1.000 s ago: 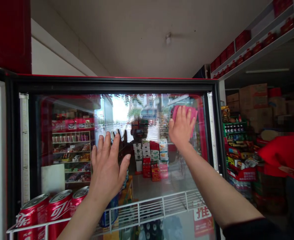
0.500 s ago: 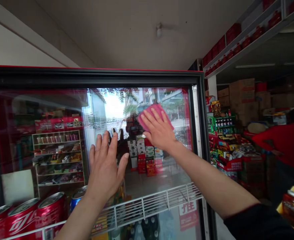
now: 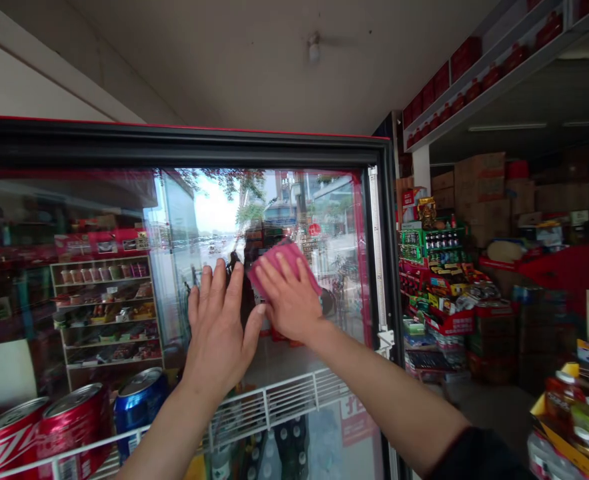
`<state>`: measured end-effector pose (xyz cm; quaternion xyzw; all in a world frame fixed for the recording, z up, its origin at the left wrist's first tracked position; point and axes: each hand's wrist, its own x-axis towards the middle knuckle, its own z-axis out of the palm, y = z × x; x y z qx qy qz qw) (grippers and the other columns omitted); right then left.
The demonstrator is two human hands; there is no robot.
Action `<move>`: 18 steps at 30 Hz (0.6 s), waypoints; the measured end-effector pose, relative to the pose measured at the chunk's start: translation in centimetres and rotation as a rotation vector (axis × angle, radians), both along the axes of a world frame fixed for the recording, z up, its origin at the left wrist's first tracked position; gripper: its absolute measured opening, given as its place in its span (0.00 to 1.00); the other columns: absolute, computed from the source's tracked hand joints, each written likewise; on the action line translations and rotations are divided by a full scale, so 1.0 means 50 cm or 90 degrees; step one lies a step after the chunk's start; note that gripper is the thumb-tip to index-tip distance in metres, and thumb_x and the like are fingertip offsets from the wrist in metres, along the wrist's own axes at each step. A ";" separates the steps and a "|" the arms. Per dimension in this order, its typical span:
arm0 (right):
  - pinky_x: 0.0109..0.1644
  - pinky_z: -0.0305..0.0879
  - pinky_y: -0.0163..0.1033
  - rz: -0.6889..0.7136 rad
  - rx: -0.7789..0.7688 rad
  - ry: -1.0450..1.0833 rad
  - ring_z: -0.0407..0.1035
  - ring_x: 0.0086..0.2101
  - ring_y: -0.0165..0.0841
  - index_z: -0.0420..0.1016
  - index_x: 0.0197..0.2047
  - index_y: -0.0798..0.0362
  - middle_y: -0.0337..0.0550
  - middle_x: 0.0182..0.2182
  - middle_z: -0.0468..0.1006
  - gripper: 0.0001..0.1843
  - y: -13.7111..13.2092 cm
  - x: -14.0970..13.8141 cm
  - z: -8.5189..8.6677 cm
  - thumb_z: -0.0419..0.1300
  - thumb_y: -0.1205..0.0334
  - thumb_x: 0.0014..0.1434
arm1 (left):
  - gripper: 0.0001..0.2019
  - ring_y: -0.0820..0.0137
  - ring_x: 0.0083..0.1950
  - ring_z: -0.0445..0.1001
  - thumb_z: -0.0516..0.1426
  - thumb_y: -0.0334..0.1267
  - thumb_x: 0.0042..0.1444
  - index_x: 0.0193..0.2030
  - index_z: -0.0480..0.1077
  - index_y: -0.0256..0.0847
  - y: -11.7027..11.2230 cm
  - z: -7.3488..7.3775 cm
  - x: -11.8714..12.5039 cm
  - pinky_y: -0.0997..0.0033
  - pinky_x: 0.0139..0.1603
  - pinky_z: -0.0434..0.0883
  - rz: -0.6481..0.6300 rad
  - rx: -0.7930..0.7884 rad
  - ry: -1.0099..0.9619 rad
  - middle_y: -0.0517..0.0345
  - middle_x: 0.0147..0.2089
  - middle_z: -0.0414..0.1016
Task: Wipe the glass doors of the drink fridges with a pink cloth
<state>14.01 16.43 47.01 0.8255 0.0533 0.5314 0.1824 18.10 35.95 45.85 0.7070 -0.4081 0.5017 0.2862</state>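
Note:
My left hand (image 3: 221,327) lies flat with fingers spread against the glass door (image 3: 324,220) of a drinks cooler. Right beside it, my right hand (image 3: 288,298) presses a pink cloth (image 3: 280,261) flat onto the glass, fingers stretched over it; its wrist nearly touches my left thumb. The glass mirrors a street and shop shelves. Behind it, red cans (image 3: 49,430) and a blue can (image 3: 139,405) stand on a white wire shelf (image 3: 284,399).
The door's black frame (image 3: 381,253) ends at the right. Past it the shop holds stacked goods and cardboard boxes (image 3: 479,180). A person in red (image 3: 569,267) is at the far right. Bottles (image 3: 574,417) sit in a box at the lower right.
My right hand has slid the pink cloth down and left across the glass, from the upper right corner to beside my left hand. The view has shifted right; my left hand stays flat on the glass.

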 end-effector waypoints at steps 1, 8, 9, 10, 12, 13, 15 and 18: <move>0.87 0.36 0.69 0.023 -0.040 0.036 0.39 0.83 0.52 0.52 0.86 0.50 0.43 0.84 0.51 0.40 0.015 0.005 -0.002 0.55 0.48 0.78 | 0.38 0.39 0.90 0.42 0.51 0.51 0.78 0.88 0.45 0.44 -0.007 -0.001 -0.003 0.24 0.83 0.50 -0.001 0.000 0.002 0.35 0.89 0.44; 0.87 0.38 0.66 -0.008 -0.143 0.103 0.43 0.83 0.48 0.52 0.86 0.45 0.40 0.84 0.55 0.44 -0.125 -0.089 -0.009 0.61 0.43 0.75 | 0.38 0.39 0.90 0.41 0.50 0.52 0.78 0.88 0.45 0.44 -0.021 -0.021 -0.014 0.27 0.84 0.49 -0.004 0.014 0.014 0.37 0.89 0.42; 0.87 0.37 0.67 -0.035 -0.128 0.090 0.43 0.83 0.49 0.51 0.86 0.45 0.41 0.83 0.56 0.46 -0.164 -0.114 -0.016 0.63 0.44 0.74 | 0.38 0.40 0.90 0.41 0.50 0.53 0.78 0.88 0.45 0.45 -0.015 -0.026 -0.011 0.27 0.84 0.48 -0.001 0.018 0.014 0.38 0.90 0.42; 0.87 0.36 0.68 -0.060 -0.115 0.070 0.43 0.83 0.50 0.50 0.86 0.44 0.43 0.83 0.57 0.47 -0.200 -0.139 -0.024 0.64 0.45 0.74 | 0.38 0.40 0.90 0.41 0.50 0.53 0.78 0.88 0.44 0.45 -0.007 -0.031 -0.007 0.28 0.85 0.48 0.003 0.022 0.013 0.38 0.90 0.42; 0.86 0.35 0.71 -0.091 -0.091 0.027 0.43 0.83 0.53 0.49 0.87 0.48 0.47 0.82 0.59 0.49 -0.256 -0.178 -0.038 0.66 0.47 0.72 | 0.38 0.41 0.90 0.41 0.50 0.53 0.78 0.88 0.44 0.45 0.013 -0.040 0.003 0.29 0.85 0.47 0.016 0.025 0.012 0.38 0.90 0.42; 0.86 0.35 0.71 -0.102 -0.081 0.016 0.42 0.83 0.54 0.49 0.87 0.50 0.50 0.82 0.58 0.49 -0.271 -0.189 -0.044 0.66 0.49 0.72 | 0.38 0.41 0.90 0.40 0.50 0.53 0.78 0.88 0.44 0.45 0.024 -0.045 0.009 0.30 0.85 0.47 0.025 0.025 0.014 0.38 0.89 0.43; 0.86 0.33 0.73 -0.110 -0.069 0.002 0.40 0.83 0.56 0.49 0.86 0.54 0.52 0.83 0.56 0.48 -0.270 -0.192 -0.049 0.65 0.51 0.73 | 0.38 0.42 0.90 0.39 0.50 0.53 0.78 0.88 0.43 0.45 0.046 -0.054 0.021 0.30 0.85 0.47 0.042 0.018 0.022 0.37 0.89 0.43; 0.86 0.30 0.72 -0.080 -0.096 0.061 0.39 0.83 0.54 0.51 0.86 0.49 0.46 0.84 0.54 0.44 -0.188 -0.145 -0.043 0.62 0.51 0.74 | 0.39 0.42 0.90 0.38 0.51 0.52 0.78 0.88 0.41 0.47 0.068 -0.066 0.027 0.29 0.85 0.48 0.059 0.013 0.031 0.38 0.90 0.41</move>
